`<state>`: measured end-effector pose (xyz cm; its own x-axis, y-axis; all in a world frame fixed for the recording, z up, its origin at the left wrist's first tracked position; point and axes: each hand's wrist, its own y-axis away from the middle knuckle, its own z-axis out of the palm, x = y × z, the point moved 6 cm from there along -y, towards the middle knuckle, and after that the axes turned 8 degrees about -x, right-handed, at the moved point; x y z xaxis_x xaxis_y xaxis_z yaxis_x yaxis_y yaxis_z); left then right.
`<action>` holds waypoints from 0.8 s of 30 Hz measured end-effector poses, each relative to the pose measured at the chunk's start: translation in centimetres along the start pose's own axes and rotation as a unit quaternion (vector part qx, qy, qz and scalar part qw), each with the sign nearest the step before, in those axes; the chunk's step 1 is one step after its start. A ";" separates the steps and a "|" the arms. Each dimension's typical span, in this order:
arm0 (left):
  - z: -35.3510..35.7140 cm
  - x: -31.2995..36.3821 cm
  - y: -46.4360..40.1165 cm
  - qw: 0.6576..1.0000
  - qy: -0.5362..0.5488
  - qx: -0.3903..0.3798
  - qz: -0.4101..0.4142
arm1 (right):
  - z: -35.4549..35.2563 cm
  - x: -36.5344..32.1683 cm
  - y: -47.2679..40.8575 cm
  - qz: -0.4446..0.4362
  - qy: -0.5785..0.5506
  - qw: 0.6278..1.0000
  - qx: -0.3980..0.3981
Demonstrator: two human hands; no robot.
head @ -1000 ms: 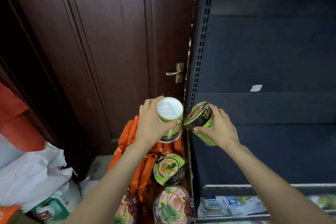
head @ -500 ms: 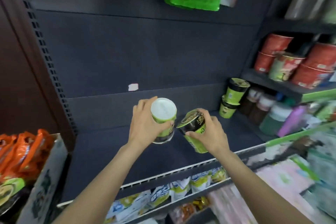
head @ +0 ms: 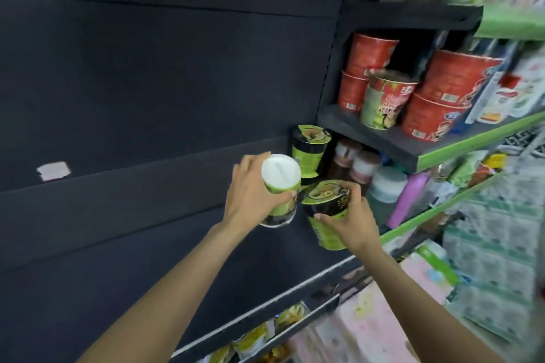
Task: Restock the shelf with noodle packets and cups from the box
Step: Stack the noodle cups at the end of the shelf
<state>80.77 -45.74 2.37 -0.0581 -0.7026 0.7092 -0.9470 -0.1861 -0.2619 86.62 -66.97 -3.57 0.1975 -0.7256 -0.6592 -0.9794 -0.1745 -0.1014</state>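
The dark shelf (head: 124,259) lay bare across most of its width, open room running left from the hands out to its pale front edge, while its right end was hemmed by a stack of two green cups (head: 308,153) standing in the corner. The left hand (head: 253,194) was wrapped round an upside-down cup (head: 280,188), white base up, long axis near upright with the base tipped a little toward the right. The right hand (head: 351,224) gripped a second green cup (head: 326,212) from its right side, lid up and tilted toward the left, its lid rim just beside the other cup. Both were held above the shelf. On the neighbouring upper shelf (head: 371,132) stood red bowls (head: 454,79).
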 end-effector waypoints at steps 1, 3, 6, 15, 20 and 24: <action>0.9 0.2 -1.1 1.000 -0.003 -0.005 -0.003 | -0.2 1.0 -1.2 0.001 -0.008 1.000 -0.001; 2.5 0.5 -2.9 1.000 -0.009 -0.008 -0.012 | -0.3 2.8 -3.3 0.002 -0.022 1.000 -0.006; 4.6 0.9 -4.6 0.999 -0.024 -0.011 -0.026 | -0.1 5.0 -5.7 -0.002 -0.036 0.999 -0.021; 7.9 0.9 -4.5 0.995 -0.035 0.040 -0.087 | 1.8 9.4 -8.9 -0.054 -0.094 0.988 -0.110; 9.1 1.4 -3.0 0.992 -0.033 0.055 -0.110 | 2.0 11.7 -8.5 -0.062 -0.059 0.984 -0.155; 9.6 1.8 -2.2 0.990 -0.039 0.065 -0.122 | 1.2 13.0 -7.9 -0.052 -0.014 0.986 -0.158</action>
<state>85.80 -53.19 -2.12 0.1962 -0.6756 0.7107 -0.8808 -0.4400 -0.1751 96.86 -74.27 -12.25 0.2910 -0.6747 -0.6783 -0.8912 -0.4490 0.0643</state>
